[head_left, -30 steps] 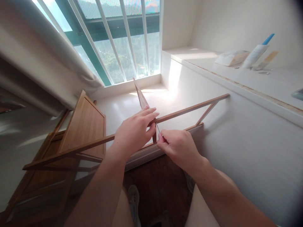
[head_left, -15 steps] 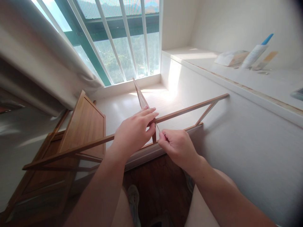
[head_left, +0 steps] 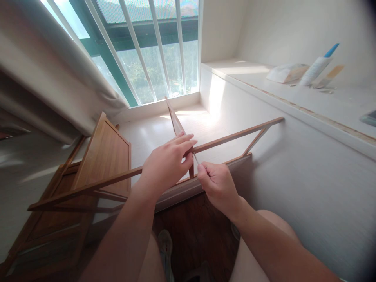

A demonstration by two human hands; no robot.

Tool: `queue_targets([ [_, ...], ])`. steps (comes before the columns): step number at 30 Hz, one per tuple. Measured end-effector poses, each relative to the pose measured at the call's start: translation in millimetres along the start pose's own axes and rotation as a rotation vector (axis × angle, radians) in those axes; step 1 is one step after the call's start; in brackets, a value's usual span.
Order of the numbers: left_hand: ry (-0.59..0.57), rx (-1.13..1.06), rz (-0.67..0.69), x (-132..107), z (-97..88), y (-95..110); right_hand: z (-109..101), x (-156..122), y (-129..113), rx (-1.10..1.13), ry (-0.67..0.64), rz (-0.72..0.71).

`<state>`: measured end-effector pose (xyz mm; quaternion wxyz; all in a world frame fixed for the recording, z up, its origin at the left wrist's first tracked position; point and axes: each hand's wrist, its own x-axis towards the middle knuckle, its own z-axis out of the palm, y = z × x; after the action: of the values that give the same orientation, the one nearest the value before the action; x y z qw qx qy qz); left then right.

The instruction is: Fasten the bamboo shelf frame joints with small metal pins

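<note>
A brown wooden frame [head_left: 235, 136] stretches across the middle of the view, with a panelled wooden part [head_left: 103, 156] at its left. My left hand [head_left: 166, 162] is closed over the long rail where a crosspiece meets it, fingers on top and thumb below. Just to the right, my right hand [head_left: 219, 183] is closed in a pinch on a thin metal rod like a hex key [head_left: 196, 158]. The rod's upper tip meets the underside of the rail beside my left thumb. The rod's other end is hidden inside my fist.
A barred window [head_left: 155, 66] is ahead, with a beige curtain [head_left: 58, 78] at its left. On the white ledge [head_left: 243, 70] at right lie a white tube with a blue nozzle [head_left: 317, 70], a plastic-wrapped pack [head_left: 286, 73] and small loose pieces. Dark floor [head_left: 202, 227] is below.
My right hand has shifted and turned slightly, with its wrist a little further left. The left hand and the wooden frame look the same.
</note>
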<state>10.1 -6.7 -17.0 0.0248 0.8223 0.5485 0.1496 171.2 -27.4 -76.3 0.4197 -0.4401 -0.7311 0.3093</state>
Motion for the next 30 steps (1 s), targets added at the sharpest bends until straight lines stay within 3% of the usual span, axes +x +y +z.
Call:
queue_targets([
  [7, 0.006, -0.007, -0.01, -0.2, -0.3, 1.0, -1.0, -2.1, -3.4, -0.062, 0.041, -0.027],
  [18, 0.007, -0.001, -0.006, -1.1, 0.4, 1.8, -7.0, 2.6, 1.1, -0.28, 0.017, -0.115],
  [30, 0.012, 0.001, -0.005, -1.8, 0.3, 2.0, -9.1, 4.7, -3.1, -0.377, -0.007, -0.158],
])
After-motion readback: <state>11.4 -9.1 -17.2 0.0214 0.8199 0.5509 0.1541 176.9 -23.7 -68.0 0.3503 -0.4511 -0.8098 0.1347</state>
